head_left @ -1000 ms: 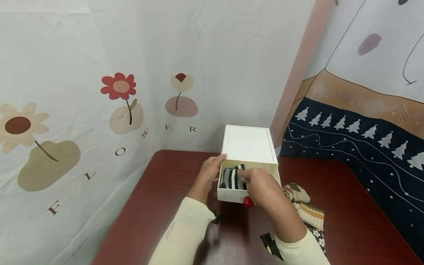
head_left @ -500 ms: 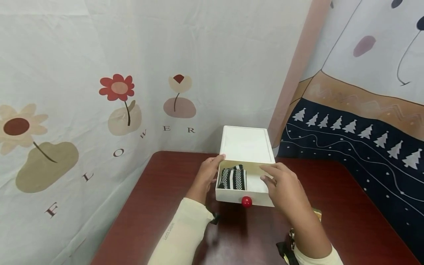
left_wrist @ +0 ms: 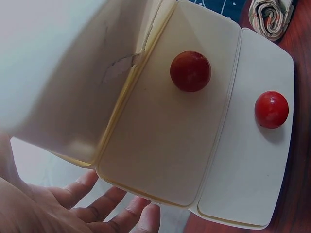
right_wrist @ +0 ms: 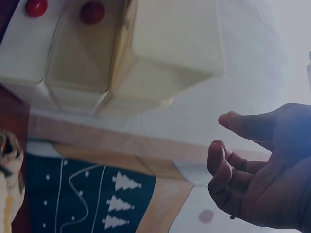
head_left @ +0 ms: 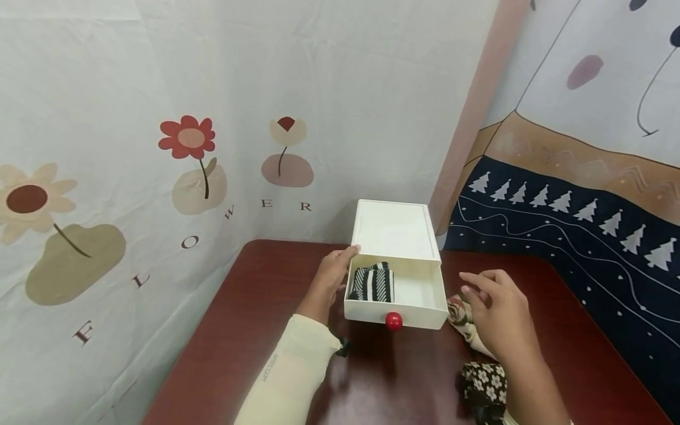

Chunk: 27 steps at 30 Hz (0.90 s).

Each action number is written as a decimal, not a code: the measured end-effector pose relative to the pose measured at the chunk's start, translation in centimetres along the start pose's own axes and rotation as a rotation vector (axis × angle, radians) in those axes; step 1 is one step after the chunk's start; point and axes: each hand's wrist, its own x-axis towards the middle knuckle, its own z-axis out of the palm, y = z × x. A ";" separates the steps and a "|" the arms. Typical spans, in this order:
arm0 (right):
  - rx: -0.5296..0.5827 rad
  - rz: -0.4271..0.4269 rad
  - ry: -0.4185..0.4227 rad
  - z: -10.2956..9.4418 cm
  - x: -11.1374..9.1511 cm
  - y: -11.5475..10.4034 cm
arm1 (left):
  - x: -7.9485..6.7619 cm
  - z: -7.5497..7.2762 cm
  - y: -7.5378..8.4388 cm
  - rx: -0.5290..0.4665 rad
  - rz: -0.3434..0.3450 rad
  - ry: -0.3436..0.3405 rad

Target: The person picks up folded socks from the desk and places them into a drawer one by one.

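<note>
A white drawer cabinet (head_left: 395, 227) stands on the table with its top drawer (head_left: 366, 313) pulled out. A folded black-and-white striped pair of socks (head_left: 373, 284) lies in that drawer's left part. My left hand (head_left: 330, 274) rests against the cabinet's left side, thumb by the top edge; its fingers (left_wrist: 109, 201) look extended in the left wrist view. My right hand (head_left: 499, 310) hovers right of the drawer, holding nothing, its fingers loosely bent. Below it lie a rolled cream patterned sock (head_left: 460, 311) and a dark sock with white flowers (head_left: 484, 382), both partly hidden.
Red round knobs mark the drawers: one on the pulled-out drawer (head_left: 394, 321), two on the drawers below, an upper knob (left_wrist: 190, 71) and a lower knob (left_wrist: 271, 109). The dark red table (head_left: 255, 313) meets a printed cloth wall (head_left: 340, 88) behind the cabinet.
My right hand has left the striped socks in the drawer and moved right, over the socks on the table. My left hand stays at the cabinet's side.
</note>
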 end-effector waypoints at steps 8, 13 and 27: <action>-0.039 0.083 -0.145 -1.0 -0.4 3.1 | 0.0 0.1 0.0 -0.005 0.008 0.008; -0.062 0.128 -0.261 -1.3 -0.7 4.6 | -0.1 0.0 0.1 -0.002 0.013 0.008; -0.118 0.183 -0.604 -0.7 -2.9 9.6 | 0.0 0.0 0.1 0.006 -0.006 0.008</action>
